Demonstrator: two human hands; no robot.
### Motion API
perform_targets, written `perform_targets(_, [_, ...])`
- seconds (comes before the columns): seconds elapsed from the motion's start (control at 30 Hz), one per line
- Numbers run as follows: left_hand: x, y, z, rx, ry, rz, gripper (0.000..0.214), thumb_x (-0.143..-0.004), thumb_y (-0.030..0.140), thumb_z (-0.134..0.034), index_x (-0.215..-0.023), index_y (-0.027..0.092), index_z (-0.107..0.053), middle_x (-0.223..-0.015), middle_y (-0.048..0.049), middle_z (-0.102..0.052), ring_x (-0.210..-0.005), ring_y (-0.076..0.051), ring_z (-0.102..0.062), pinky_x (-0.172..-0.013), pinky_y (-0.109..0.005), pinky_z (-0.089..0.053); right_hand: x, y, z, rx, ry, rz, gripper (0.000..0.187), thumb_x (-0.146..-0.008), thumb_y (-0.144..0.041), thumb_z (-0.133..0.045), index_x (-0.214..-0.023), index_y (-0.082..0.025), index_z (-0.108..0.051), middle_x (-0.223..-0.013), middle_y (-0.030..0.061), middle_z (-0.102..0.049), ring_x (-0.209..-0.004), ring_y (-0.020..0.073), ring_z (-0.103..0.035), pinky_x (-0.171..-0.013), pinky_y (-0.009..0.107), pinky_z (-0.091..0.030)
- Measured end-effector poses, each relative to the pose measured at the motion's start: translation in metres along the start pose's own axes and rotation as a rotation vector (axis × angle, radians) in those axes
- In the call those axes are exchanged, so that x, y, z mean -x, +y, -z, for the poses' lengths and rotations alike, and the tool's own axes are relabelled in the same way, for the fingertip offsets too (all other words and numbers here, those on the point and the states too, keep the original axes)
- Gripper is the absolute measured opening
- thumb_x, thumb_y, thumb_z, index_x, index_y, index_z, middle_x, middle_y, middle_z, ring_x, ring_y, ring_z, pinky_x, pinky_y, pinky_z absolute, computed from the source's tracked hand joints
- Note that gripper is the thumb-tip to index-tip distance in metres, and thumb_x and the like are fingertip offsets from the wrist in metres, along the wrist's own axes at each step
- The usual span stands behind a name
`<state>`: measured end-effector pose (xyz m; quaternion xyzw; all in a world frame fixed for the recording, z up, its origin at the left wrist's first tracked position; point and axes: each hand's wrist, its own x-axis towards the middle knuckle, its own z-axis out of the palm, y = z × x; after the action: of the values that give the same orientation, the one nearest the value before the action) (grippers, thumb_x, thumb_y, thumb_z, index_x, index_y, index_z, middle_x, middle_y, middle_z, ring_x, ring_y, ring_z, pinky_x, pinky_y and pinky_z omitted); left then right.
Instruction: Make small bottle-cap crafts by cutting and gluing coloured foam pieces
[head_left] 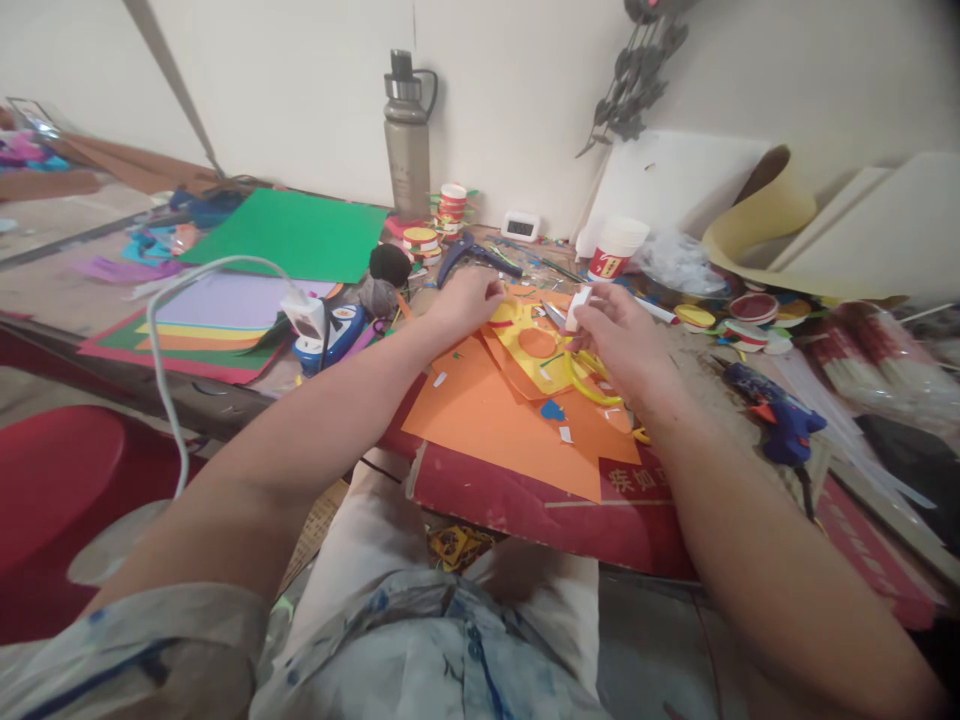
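Observation:
My right hand pinches a small white block-like piece between thumb and fingers. Just below it lie scissors with yellow handles, their blades partly behind the hand. My left hand is closed with curled fingers, at the left edge of a yellow sheet with round cut-outs; whatever its fingertips hold is hidden. Under these, an orange sheet carries small blue and white scraps. A dark blue handled tool rests just beyond my left hand.
A glue gun lies to the right. On the left are a stack of coloured paper, a green sheet and a white charger with its cable. A bottle and paper cup stand at the back.

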<state>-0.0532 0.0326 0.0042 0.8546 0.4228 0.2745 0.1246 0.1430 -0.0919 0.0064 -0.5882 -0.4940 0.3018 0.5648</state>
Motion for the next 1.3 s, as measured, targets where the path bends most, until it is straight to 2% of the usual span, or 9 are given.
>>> perform_targets(0.1, [0.001,0.004,0.003,0.098,0.182,-0.056,0.01,-0.095,0.016,-0.063,-0.09,0.017,-0.071,-0.1,-0.0096,-0.078,-0.089,-0.018,-0.068,-0.087,-0.031,-0.052,0.001,0.002,-0.001,-0.061,-0.014,0.002,0.033,-0.084,-0.036,-0.073,-0.115,-0.03,-0.063,-0.101,0.0024,-0.075,-0.088,0.0218,-0.078,-0.063,0.031,-0.065])
perform_targets(0.17, [0.003,0.01,0.005,0.152,0.234,-0.044,0.008,-0.095,0.014,-0.064,-0.09,0.018,-0.068,-0.098,-0.0077,-0.077,-0.085,-0.016,-0.067,-0.084,-0.029,-0.051,0.004,0.003,-0.004,-0.106,-0.038,-0.019,0.034,-0.083,-0.036,-0.075,-0.113,-0.029,-0.063,-0.1,0.002,-0.075,-0.088,0.0223,-0.079,-0.064,0.033,-0.067])
perform_targets(0.4, [0.008,0.028,0.001,0.27,0.299,0.11,0.022,-0.079,0.002,-0.068,-0.089,0.019,-0.06,-0.088,-0.0015,-0.071,-0.079,-0.013,-0.064,-0.077,-0.027,-0.05,0.013,0.006,-0.019,-0.225,-0.147,-0.047,0.042,-0.085,-0.043,-0.078,-0.12,-0.029,-0.059,-0.105,-0.0006,-0.075,-0.079,0.0171,-0.08,-0.085,0.043,-0.073])
perform_targets(0.6, [0.017,0.036,-0.005,0.484,0.191,0.046,0.058,-0.074,-0.001,-0.061,-0.128,0.02,-0.062,-0.091,0.0029,-0.068,-0.076,-0.011,-0.066,-0.07,-0.025,-0.056,0.008,0.015,-0.019,-0.237,-0.122,0.071,0.045,-0.086,-0.042,-0.077,-0.124,-0.031,-0.057,-0.116,0.0013,-0.075,-0.097,0.0212,-0.081,-0.098,0.051,-0.07])
perform_targets(0.7, [0.021,0.042,-0.002,0.575,0.134,0.05,0.041,-0.077,0.001,-0.058,-0.112,0.02,-0.066,-0.093,0.0018,-0.068,-0.072,-0.01,-0.068,-0.06,-0.022,-0.055,0.006,0.017,-0.016,-0.2,-0.07,0.115,0.047,-0.087,-0.044,-0.076,-0.128,-0.032,-0.055,-0.125,0.0042,-0.073,-0.101,0.0232,-0.081,-0.092,0.05,-0.072])
perform_targets(0.83, [0.019,0.043,0.0,0.668,0.159,0.191,0.019,-0.08,0.003,-0.058,-0.091,0.019,-0.056,-0.088,0.0001,-0.067,-0.07,-0.012,-0.071,-0.053,-0.022,-0.056,0.011,0.013,-0.016,-0.151,-0.046,0.159,0.048,-0.091,-0.05,-0.072,-0.13,-0.032,-0.053,-0.126,0.0062,-0.072,-0.098,0.0246,-0.081,-0.078,0.046,-0.073])
perform_targets(0.97, [0.019,0.045,-0.001,0.681,0.173,0.27,0.024,-0.083,0.007,-0.063,-0.083,0.022,-0.045,-0.08,0.0015,-0.061,-0.066,-0.013,-0.071,-0.053,-0.024,-0.055,0.017,0.012,-0.021,-0.128,-0.067,0.185,0.045,-0.091,-0.05,-0.073,-0.13,-0.032,-0.057,-0.126,0.007,-0.075,-0.1,0.025,-0.08,-0.078,0.044,-0.073])
perform_targets(1.07, [0.023,0.052,0.0,0.682,0.085,0.205,0.026,-0.083,0.011,-0.067,-0.081,0.022,-0.043,-0.078,0.0032,-0.058,-0.064,-0.011,-0.066,-0.056,-0.024,-0.052,0.015,0.016,-0.022,-0.082,-0.025,0.215,0.045,-0.091,-0.047,-0.072,-0.131,-0.031,-0.059,-0.129,0.0081,-0.075,-0.105,0.0261,-0.079,-0.084,0.046,-0.072])
perform_targets(1.3, [0.02,0.046,-0.005,0.442,-0.03,-0.198,0.033,-0.072,0.011,-0.082,-0.078,0.02,-0.051,-0.093,-0.0014,-0.065,-0.084,-0.013,-0.058,-0.08,-0.03,-0.049,0.006,0.018,-0.012,0.003,-0.003,0.297,0.05,-0.091,-0.047,-0.069,-0.136,-0.03,-0.056,-0.131,0.0105,-0.075,-0.104,0.0277,-0.079,-0.092,0.051,-0.069])
